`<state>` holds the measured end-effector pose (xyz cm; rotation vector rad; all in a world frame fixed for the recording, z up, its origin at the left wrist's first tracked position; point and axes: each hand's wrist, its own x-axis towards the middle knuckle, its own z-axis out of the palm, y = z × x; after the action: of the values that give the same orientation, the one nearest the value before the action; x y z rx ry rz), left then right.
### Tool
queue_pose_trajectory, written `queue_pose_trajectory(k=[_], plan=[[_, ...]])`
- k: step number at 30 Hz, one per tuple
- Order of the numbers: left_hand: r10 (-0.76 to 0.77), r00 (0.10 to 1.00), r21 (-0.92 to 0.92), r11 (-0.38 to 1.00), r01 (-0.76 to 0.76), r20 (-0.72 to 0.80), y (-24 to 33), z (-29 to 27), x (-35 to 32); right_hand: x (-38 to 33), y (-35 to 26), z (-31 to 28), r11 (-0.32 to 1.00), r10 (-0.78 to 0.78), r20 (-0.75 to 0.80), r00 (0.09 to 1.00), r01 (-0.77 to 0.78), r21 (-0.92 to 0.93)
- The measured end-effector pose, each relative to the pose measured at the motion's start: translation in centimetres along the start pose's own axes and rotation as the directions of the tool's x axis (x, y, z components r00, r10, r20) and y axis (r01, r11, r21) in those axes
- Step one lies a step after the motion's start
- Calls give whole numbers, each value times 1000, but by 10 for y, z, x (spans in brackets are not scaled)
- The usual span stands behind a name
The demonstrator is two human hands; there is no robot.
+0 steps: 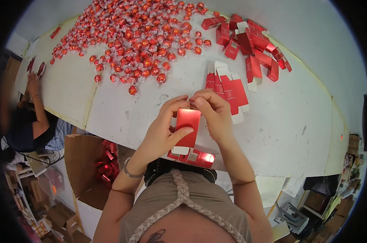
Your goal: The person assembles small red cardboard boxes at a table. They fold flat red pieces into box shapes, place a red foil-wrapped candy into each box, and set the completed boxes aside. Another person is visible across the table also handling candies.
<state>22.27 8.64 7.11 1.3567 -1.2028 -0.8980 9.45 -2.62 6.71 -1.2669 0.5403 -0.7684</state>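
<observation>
Close to the table's near edge, my left hand (161, 133) is wrapped round a small red carton (188, 123), its thumb lying across the front. At the carton's upper end, the fingers of my right hand (216, 115) are pinched together on the flap; its exact fold is partly hidden by the fingers. The carton's lower end shows a pale open flap. Just beyond my right hand lies a stack of flat, unfolded red cartons (235, 94) with white tabs. Below the held carton, more red cartons (203, 158) rest at the table edge, partly covered.
A big heap of red foil-wrapped candies (139, 44) spreads over the far table (281, 121). Folded red boxes (254, 40) are piled at the far right. Lower left stands an open cardboard box (82, 166) with red packets inside. Another person's hand (33, 85) is at the left.
</observation>
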Motion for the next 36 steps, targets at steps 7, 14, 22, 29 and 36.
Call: queue_pose_trajectory(k=[7,14,22,29,36], plan=[[-32,998,-145,989,25,-49,10,-1,-13,-4,-33,0,982,129,104,986,-112,-149],[-87,995,-72,994,84,-42,15,-3,-12,-19,-27,-6,982,136,178,975,-108,-154],[172,948,-95,974,-204,-269,-12,-8,-6,18,-52,-69,942,133,-245,960,-200,-271],[-270,835,682,714,-161,480,-32,4,-45,-97,-2,-29,288,359,389,848,296,-911],[358,813,156,933,-324,-460,-18,2,-5,5,-26,-121,598,-412,-187,892,109,-794]])
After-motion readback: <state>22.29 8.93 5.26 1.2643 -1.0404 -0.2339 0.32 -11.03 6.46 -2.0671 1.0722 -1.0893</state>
